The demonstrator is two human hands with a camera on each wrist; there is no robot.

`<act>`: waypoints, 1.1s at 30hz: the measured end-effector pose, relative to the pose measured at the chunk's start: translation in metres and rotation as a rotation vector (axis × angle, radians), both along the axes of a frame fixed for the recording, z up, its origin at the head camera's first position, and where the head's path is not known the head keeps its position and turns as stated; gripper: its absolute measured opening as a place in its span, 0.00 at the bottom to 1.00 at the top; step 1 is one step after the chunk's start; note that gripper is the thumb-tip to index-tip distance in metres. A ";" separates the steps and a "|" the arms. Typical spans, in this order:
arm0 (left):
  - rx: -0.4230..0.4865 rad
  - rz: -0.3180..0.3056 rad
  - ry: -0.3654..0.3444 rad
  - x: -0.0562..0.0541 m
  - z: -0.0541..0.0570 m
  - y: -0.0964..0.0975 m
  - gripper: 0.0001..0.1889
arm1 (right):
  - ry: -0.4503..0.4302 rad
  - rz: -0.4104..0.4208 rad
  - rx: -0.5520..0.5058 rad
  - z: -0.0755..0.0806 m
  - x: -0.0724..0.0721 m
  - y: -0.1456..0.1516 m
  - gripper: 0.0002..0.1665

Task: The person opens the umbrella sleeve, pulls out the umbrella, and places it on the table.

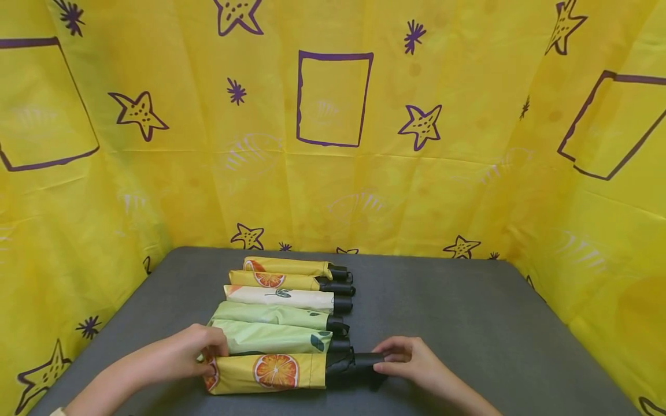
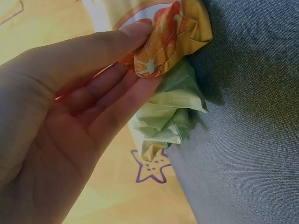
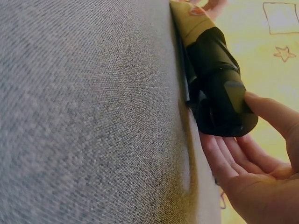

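Note:
A folded umbrella in a yellow sleeve with orange slices (image 1: 307, 370) lies at the front of a row of umbrellas. My left hand (image 1: 179, 352) pinches the closed end of its sleeve; in the left wrist view the thumb (image 2: 103, 49) presses the crumpled orange-slice fabric (image 2: 163, 44) against the fingers. At the other end, my right hand (image 1: 416, 364) holds the black handle (image 1: 368, 361), the thumb on one side and the fingers on the other, as the right wrist view shows around the handle's end (image 3: 229, 102). Right behind it lies a light green umbrella (image 1: 276, 337).
Farther back in the row are another green umbrella (image 1: 270, 314), a white one with leaves (image 1: 302, 299) and two yellow ones (image 1: 302, 282), (image 1: 296, 267), all with black handles to the right. They lie on a dark grey table (image 1: 458, 312), enclosed by yellow patterned cloth (image 1: 333, 190).

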State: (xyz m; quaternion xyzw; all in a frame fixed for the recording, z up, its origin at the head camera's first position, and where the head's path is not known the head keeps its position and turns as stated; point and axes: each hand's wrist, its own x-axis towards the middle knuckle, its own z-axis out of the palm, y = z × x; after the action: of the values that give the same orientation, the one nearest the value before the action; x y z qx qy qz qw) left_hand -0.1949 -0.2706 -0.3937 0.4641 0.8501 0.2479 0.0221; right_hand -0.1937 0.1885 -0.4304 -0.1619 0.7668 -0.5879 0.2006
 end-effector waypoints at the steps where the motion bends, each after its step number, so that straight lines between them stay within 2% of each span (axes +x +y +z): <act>1: -0.002 0.000 0.004 0.000 0.000 0.000 0.16 | -0.002 -0.001 0.000 0.000 0.000 0.000 0.22; 21: 0.017 -0.020 0.043 -0.001 -0.001 -0.001 0.16 | -0.007 -0.032 0.039 0.006 0.000 0.009 0.23; 28: 0.020 -0.029 0.084 -0.003 -0.002 -0.001 0.16 | -0.013 -0.036 0.043 0.007 0.000 0.013 0.23; 33: 0.022 -0.034 0.079 -0.003 -0.002 -0.002 0.16 | -0.007 -0.038 0.047 0.009 0.001 0.016 0.23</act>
State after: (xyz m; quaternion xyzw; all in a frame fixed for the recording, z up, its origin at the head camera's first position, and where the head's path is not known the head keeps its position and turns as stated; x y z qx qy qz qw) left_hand -0.1976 -0.2725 -0.3957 0.4881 0.8395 0.2384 -0.0125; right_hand -0.1928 0.2049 -0.4213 -0.1405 0.7825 -0.5741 0.1960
